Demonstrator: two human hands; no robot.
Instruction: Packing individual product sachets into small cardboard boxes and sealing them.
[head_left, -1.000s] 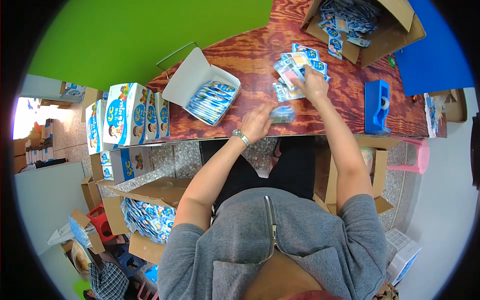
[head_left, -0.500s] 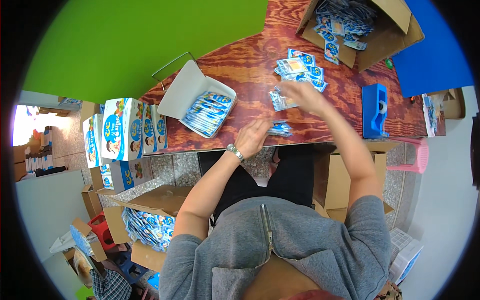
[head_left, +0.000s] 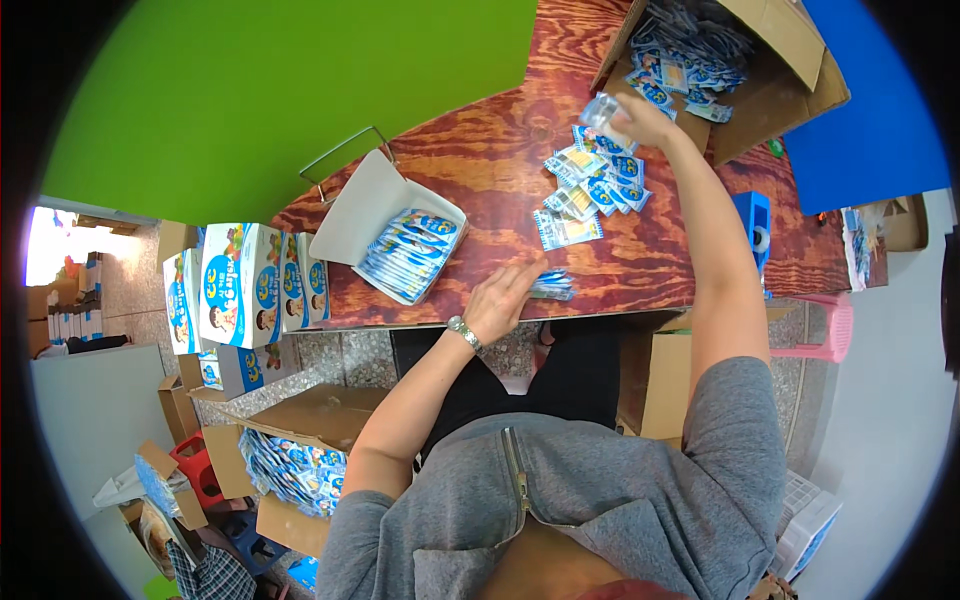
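Observation:
My left hand point(head_left: 501, 299) rests near the table's front edge, its fingers closed on a small stack of sachets point(head_left: 553, 286). Farther off, my right hand point(head_left: 641, 121) grips a blue-and-white sachet point(head_left: 601, 111) just above a loose pile of sachets point(head_left: 604, 182). Nearest to me in that pile, one sachet point(head_left: 568, 229) lies apart from most of the others. To the left of the pile stands an open white box point(head_left: 335, 215) with a row of sachets point(head_left: 412, 248) packed upright inside; its lid is folded back.
A tipped cardboard carton point(head_left: 768, 122) full of sachets lies at the far right. Beside it are a blue tape dispenser point(head_left: 752, 230) and a pink stool point(head_left: 828, 328). Closed white boxes point(head_left: 235, 290) are stacked at the left, with a carton of sachets point(head_left: 295, 470) below. A wire stand point(head_left: 340, 153) is behind the open box.
My right hand has moved away from me, toward the tipped carton, and now shows a sachet in its fingers. The left hand stays with its stack. The head view has shifted slightly.

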